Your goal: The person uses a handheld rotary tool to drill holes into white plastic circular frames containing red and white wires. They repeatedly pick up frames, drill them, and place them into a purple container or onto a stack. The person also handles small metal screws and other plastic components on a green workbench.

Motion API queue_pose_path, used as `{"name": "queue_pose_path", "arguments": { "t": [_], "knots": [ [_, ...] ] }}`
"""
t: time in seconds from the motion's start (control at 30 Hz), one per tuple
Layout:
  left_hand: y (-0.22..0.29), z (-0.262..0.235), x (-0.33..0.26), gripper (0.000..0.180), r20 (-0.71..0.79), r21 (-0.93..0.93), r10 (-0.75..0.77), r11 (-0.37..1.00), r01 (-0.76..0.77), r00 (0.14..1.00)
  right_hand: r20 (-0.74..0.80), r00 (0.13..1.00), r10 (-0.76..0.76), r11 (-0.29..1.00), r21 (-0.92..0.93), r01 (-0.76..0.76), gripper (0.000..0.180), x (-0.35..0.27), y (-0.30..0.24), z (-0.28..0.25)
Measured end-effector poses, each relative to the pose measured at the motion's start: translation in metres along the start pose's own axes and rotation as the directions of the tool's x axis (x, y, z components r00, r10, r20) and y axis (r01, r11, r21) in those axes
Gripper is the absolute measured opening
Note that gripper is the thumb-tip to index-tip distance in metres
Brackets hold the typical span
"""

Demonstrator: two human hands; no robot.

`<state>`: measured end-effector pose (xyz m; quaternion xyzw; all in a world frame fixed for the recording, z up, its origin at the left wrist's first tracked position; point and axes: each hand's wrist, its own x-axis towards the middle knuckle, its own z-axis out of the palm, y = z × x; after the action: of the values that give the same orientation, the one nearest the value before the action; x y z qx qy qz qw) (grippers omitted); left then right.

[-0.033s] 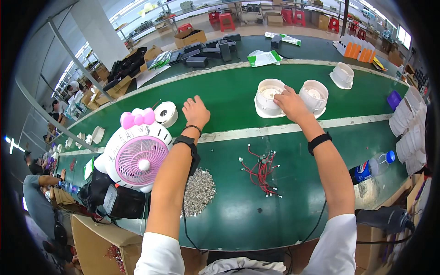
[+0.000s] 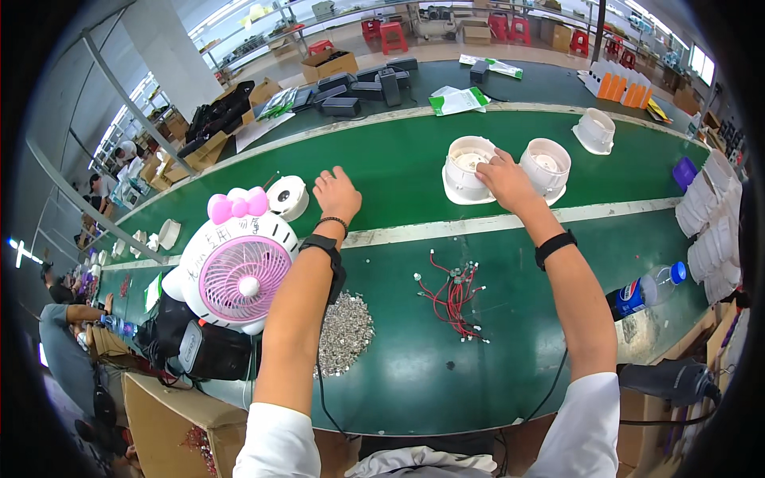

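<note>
My right hand pinches the near right rim of a white round plastic housing, which sits on a flared base on the green belt. Beside it, partly behind my wrist, stands a similar white housing. My left hand is over the belt with its fingers apart, holding nothing. Left of that hand sits a white round part with a dark centre. Close by my left forearm stands a white fan with a pink grille and bow.
On the near table lie a heap of small metal parts and a bunch of red and black wires. A bottle with a blue cap and stacked white housings are at the right. Another white housing stands farther back.
My left hand has shifted slightly to the left. My right hand stays at the white housing's rim.
</note>
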<state>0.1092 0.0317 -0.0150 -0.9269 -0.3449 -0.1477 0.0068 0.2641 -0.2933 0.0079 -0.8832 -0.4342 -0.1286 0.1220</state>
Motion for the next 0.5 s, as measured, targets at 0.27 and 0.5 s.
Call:
{"name": "queue_pose_path", "arguments": {
  "t": [0.27,0.5],
  "knots": [
    [-0.055,0.070,0.024,0.058,-0.425,0.219,-0.210,0.920,0.325,0.881,-0.096,0.995,-0.016,0.999,0.030,0.019,0.020,0.003,0.009,0.007],
    [-0.045,0.057,0.008,0.028,-0.414,0.342,-0.203,0.869,0.358,0.887,-0.452,0.892,0.013,0.997,0.070,0.021,0.034,-0.008,-0.014,-0.018]
  ]
}}
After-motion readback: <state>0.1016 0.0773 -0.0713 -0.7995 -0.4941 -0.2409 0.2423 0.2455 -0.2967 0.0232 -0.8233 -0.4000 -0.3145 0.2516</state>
